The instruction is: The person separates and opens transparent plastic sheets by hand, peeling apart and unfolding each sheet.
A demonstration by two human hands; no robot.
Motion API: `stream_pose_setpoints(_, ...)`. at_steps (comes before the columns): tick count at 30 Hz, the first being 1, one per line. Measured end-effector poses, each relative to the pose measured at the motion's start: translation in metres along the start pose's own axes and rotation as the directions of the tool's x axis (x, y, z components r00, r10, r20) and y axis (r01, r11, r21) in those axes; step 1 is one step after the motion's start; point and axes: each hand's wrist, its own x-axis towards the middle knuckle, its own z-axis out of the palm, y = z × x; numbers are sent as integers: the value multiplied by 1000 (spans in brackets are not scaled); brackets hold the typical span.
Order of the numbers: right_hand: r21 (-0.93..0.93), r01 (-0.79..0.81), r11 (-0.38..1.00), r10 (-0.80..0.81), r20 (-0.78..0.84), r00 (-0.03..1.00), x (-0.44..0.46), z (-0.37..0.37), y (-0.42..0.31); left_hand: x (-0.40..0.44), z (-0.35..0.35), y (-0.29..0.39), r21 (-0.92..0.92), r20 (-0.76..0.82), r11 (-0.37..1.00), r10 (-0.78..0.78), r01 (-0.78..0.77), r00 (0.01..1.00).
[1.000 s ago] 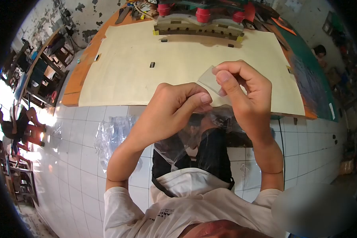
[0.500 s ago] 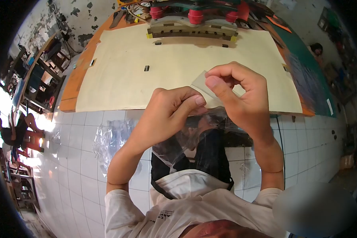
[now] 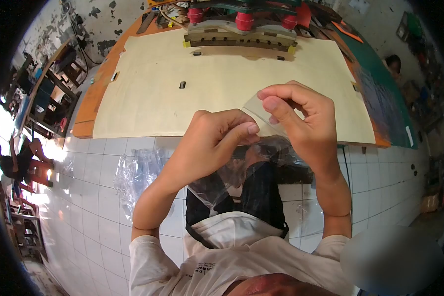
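My right hand [image 3: 308, 121] pinches a small, flat, see-through plastic piece [image 3: 258, 108] between thumb and fingers, above the near edge of the cream sheet [image 3: 148, 93]. Beside it, to the left, my left hand [image 3: 217, 140] is closed, thumb pressed on the curled fingers. Whatever it holds is hidden. The lower corner of the plastic piece comes close to the left fingertips, and I cannot tell whether they touch. Crumpled clear plastic film [image 3: 214, 190] lies over my lap, beneath both hands.
On the wooden table [image 3: 85, 121], a metal frame with red knobs [image 3: 244, 22] stands at the back. Small dark blocks [image 3: 182, 85] rest on the cream sheet. More clear film [image 3: 138, 172] hangs at the left. A green mat [image 3: 387, 93] lies at the right. Other people sit far left and right.
Both hands have shifted slightly right and down in view. The plastic piece has tilted a little, and the right hand's fingers are somewhat more spread around it.
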Motion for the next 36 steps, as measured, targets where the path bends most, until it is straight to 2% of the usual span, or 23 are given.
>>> stream_pose_setpoints(8,28,-11,1000,11,1,1000,-1,-1,-1,1,0,4,63,15,998,-26,25,1000)
stream_pose_setpoints(21,11,2,1000,-2,-8,1000,-1,0,1,-1,-1,2,19,-1,1000,-24,24,1000)
stream_pose_setpoints(24,-29,-18,999,20,71,997,-3,-5,1,1,-5,3,70,0,998,1,-1,1000)
stream_pose_setpoints(26,-92,47,995,-45,21,999,-4,-9,2,3,-6,9,213,53,973,76,-86,996)
stream_pose_setpoints(27,-93,50,994,-47,24,999,-6,-12,-1,1,-6,10,212,50,973,79,-88,996)
stream_pose_setpoints(30,-110,88,990,-106,-164,981,-6,-28,-12,-5,-4,11,111,29,990,85,-88,996)
stream_pose_setpoints(32,-97,102,990,-121,-213,969,-5,-42,-17,-10,-7,6,187,24,967,174,-175,985)
stream_pose_setpoints(36,-133,141,981,-176,-310,934,-3,-69,-22,-20,-14,8,272,44,941,198,-202,979)
